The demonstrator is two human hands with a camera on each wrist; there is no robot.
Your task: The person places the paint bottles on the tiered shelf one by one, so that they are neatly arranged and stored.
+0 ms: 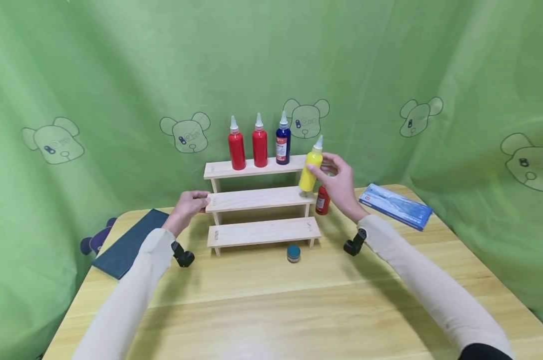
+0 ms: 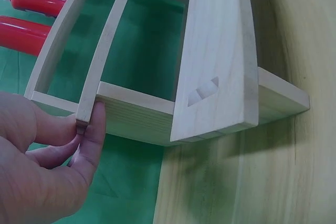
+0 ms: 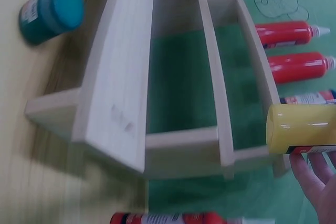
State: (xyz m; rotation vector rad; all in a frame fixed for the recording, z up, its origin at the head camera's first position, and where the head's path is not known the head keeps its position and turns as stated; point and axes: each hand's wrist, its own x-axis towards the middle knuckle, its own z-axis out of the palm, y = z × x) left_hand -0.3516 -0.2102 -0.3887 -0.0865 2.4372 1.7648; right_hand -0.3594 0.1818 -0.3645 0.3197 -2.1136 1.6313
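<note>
A three-step wooden rack (image 1: 258, 199) stands at the back of the table. With thumb and fingers, my left hand (image 1: 188, 204) pinches the left end of its middle board, as the left wrist view shows. My right hand (image 1: 338, 182) grips a yellow squeeze bottle (image 1: 310, 172), slightly tilted with its pale nozzle up, by the rack's upper right end. On the top board stand a red bottle (image 1: 237, 151), another red bottle (image 1: 260, 148) and a dark blue bottle (image 1: 282, 145). Below my right hand, a further red bottle (image 1: 322, 201) stands beside the rack, partly hidden.
A small teal-lidded jar (image 1: 293, 253) is in front of the lowest board. To the right lies a flat blue box (image 1: 395, 206); at the left, a dark green flat board (image 1: 129, 245). A green curtain (image 1: 262, 60) hangs behind the wooden table (image 1: 253, 310).
</note>
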